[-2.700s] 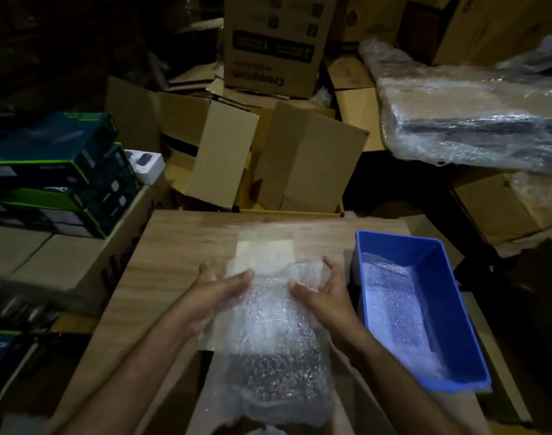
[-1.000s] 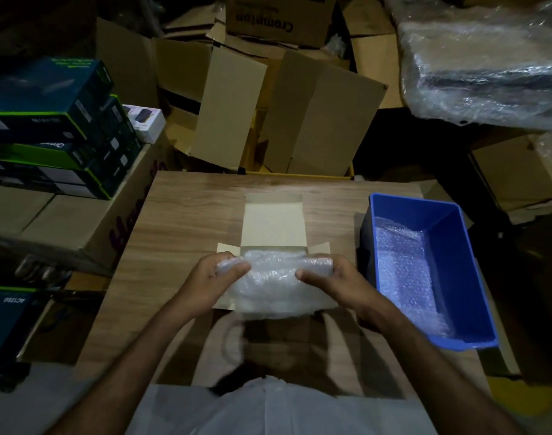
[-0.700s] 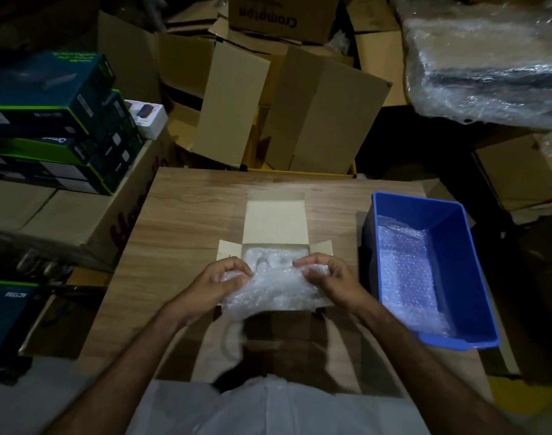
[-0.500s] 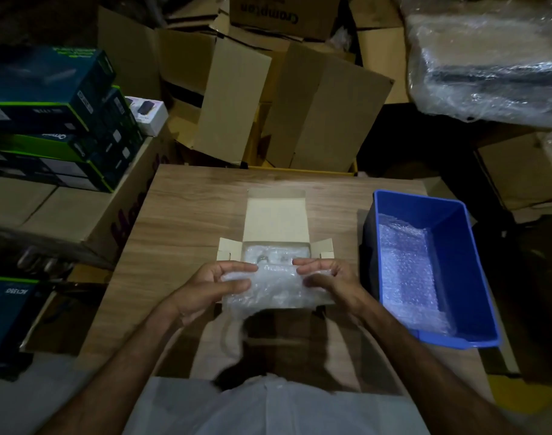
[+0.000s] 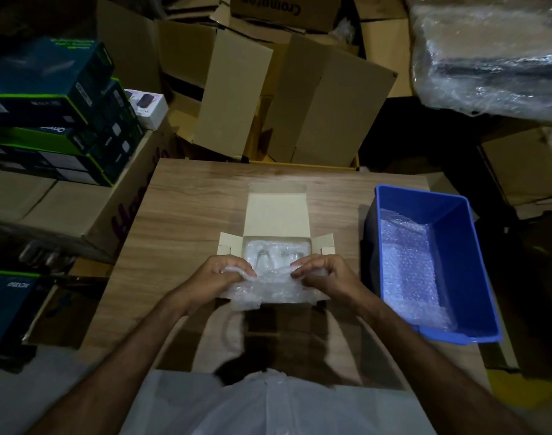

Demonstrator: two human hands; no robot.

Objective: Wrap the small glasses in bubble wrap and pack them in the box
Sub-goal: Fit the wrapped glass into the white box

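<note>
The left hand (image 5: 226, 274) curls its fingers over the left edge of a sheet of bubble wrap (image 5: 270, 291), thumb and fingertips pinching the crumpled plastic. The right hand (image 5: 323, 274) does the same at the sheet's right edge, fingers bent down and gripping it. Between the two hands the wrap lies across the near half of a small cardboard box (image 5: 276, 246) that sits open on the wooden bench (image 5: 189, 208), its lid flap folded back away from the person and small side flaps spread out. In the far half of the box, just beyond the fingertips, more bubble wrap shows with pale rounded shapes under it; whether these are the small glasses cannot be told in the dim light. To the right of the box, close to the right forearm, a blue plastic tub (image 5: 456, 246) stands on the bench with another sheet of bubble wrap lying inside. Stacked cartons crowd the space beyond and to the left of the bench
</note>
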